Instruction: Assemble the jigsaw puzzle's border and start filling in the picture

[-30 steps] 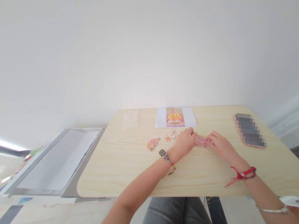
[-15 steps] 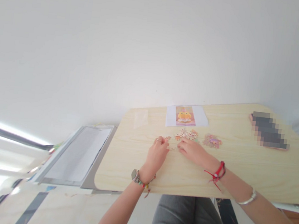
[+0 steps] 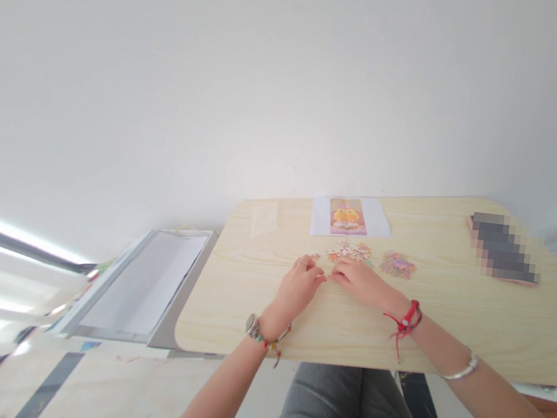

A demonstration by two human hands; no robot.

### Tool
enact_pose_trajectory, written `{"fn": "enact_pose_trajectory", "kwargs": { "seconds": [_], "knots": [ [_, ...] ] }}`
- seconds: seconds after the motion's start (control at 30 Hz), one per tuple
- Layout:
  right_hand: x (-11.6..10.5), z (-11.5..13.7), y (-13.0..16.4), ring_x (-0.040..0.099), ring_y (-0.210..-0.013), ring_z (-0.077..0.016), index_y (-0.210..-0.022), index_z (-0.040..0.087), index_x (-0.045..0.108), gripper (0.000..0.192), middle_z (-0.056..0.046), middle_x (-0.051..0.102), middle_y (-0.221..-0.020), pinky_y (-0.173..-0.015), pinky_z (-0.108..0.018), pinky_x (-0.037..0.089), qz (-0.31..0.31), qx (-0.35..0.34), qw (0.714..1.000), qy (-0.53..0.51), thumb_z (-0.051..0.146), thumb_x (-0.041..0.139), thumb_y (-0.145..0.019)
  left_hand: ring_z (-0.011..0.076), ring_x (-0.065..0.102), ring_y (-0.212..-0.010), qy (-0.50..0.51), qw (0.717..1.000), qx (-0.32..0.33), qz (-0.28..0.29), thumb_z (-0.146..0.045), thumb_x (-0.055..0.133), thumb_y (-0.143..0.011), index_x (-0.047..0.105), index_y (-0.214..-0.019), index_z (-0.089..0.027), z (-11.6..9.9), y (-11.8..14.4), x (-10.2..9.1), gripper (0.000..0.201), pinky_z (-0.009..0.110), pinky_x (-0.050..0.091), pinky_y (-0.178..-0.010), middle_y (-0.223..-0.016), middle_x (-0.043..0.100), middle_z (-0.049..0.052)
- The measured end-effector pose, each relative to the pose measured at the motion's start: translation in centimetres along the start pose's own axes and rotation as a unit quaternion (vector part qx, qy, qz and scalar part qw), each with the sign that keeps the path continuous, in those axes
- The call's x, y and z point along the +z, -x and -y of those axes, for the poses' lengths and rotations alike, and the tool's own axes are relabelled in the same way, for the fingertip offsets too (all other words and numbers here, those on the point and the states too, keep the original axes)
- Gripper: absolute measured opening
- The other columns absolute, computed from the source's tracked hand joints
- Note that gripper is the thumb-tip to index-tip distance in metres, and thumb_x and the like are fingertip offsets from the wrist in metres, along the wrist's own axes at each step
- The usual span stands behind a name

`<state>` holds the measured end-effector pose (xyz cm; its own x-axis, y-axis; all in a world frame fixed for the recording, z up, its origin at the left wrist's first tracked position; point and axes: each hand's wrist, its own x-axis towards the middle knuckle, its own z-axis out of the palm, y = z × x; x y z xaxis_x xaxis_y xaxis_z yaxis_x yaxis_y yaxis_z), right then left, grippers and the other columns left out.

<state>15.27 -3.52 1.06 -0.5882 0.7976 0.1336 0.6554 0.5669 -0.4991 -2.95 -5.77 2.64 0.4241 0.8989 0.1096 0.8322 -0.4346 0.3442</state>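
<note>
A plain white wall (image 3: 272, 87) rises behind a pale wood-grained counter (image 3: 246, 313). To the left, lower than the counter, a grey-framed unit (image 3: 170, 321) carries a lined white sheet (image 3: 144, 281). At the near side, legs in grey trousers (image 3: 331, 409) reach under the counter's edge. Near the far edge lies a white paper (image 3: 377, 217) printed with a yellow, round figure. The left hand (image 3: 296, 286) and right hand (image 3: 363, 284) meet over the middle of the counter, fingertips just beside each other; each grip looks narrow, but I cannot tell whether the fingers close on a piece. A dark phone (image 3: 505, 251), blurred by pixels, lies far right, well apart from the hands. Far left is a clear film (image 3: 265, 218). The middle pile of jigsaw pieces (image 3: 350, 249) lies between paper and right hand, which stands before its near edge. A smaller, pinkish pile (image 3: 399, 264) lies just right of it. A few loose pieces (image 3: 315, 257) show beyond the left hand, partly hidden by its fingers
</note>
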Motion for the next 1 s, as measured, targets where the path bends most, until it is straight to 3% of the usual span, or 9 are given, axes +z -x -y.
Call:
{"fn": "enact_pose_trajectory", "kwargs": {
  "seconds": [0.13, 0.27, 0.43, 0.63, 0.83, 1.0],
  "knots": [
    [-0.7, -0.4, 0.6, 0.056, -0.075, -0.0169, -0.071, 0.017, 0.061, 0.019, -0.004, 0.061, -0.075, -0.069, -0.030, 0.041, 0.017, 0.021, 1.000, -0.014, 0.020, 0.049, -0.085, 0.0184, 0.051, -0.098, -0.013, 1.000, 0.019, 0.001, -0.016, 0.054, -0.083, 0.061, -0.094, -0.019, -0.7, 0.0, 0.5, 0.013, 0.032, 0.046, -0.088, -0.097, 0.050, 0.006],
    [-0.9, -0.2, 1.5, 0.056, -0.078, -0.0175, -0.074, 0.017, 0.061, 0.014, -0.006, 0.059, -0.083, -0.068, -0.029, 0.042, -0.013, 0.059, 0.997, 0.038, 0.015, 0.050, -0.082, 0.0195, 0.050, -0.093, -0.064, 0.997, 0.021, 0.030, -0.016, 0.051, -0.085, 0.062, -0.087, -0.018, -1.0, -0.7, 0.9, 0.012, 0.033, 0.047, -0.082, -0.097, 0.049, 0.007],
    [0.2, 0.9, 2.2, 0.056, -0.077, -0.0169, -0.081, 0.017, 0.061, 0.014, -0.007, 0.057, -0.089, -0.066, -0.029, 0.044, -0.031, 0.059, 0.996, 0.065, 0.017, 0.047, -0.085, 0.0198, 0.048, -0.095, -0.069, 0.996, 0.027, 0.039, -0.016, 0.051, -0.084, 0.063, -0.084, -0.020, -0.4, -1.4, 1.1, 0.013, 0.032, 0.046, -0.081, -0.095, 0.048, 0.006],
    [1.3, 1.0, 1.9, 0.056, -0.074, -0.0160, -0.077, 0.017, 0.058, 0.017, -0.005, 0.056, -0.084, -0.065, -0.028, 0.044, -0.037, 0.045, 0.994, 0.092, 0.016, 0.044, -0.087, 0.0191, 0.051, -0.092, -0.066, 0.996, 0.047, 0.026, -0.014, 0.049, -0.084, 0.063, -0.081, -0.017, -0.7, -1.1, 0.6, 0.015, 0.038, 0.042, -0.092, -0.091, 0.051, 0.006],
    [-0.2, 0.4, 3.0, 0.056, -0.069, -0.0154, -0.079, 0.018, 0.056, 0.020, -0.006, 0.056, -0.088, -0.060, -0.028, 0.044, -0.048, 0.042, 0.992, 0.108, 0.019, 0.040, -0.089, 0.0178, 0.054, -0.088, -0.007, 0.997, 0.067, 0.023, -0.016, 0.053, -0.082, 0.062, -0.084, -0.018, -1.9, -1.2, -0.2, 0.009, 0.034, 0.046, -0.086, -0.093, 0.052, 0.006],
    [-2.4, -1.8, 5.6, 0.057, -0.078, -0.0183, -0.080, 0.020, 0.056, 0.022, -0.006, 0.056, -0.085, -0.069, -0.032, 0.046, -0.098, 0.047, 0.988, 0.114, 0.023, 0.038, -0.091, 0.0188, 0.053, -0.093, 0.013, 0.993, 0.118, 0.013, -0.021, 0.054, -0.082, 0.062, -0.086, -0.017, -4.3, -3.7, 0.4, 0.009, 0.032, 0.045, -0.087, -0.094, 0.051, 0.006]
  ]
}}
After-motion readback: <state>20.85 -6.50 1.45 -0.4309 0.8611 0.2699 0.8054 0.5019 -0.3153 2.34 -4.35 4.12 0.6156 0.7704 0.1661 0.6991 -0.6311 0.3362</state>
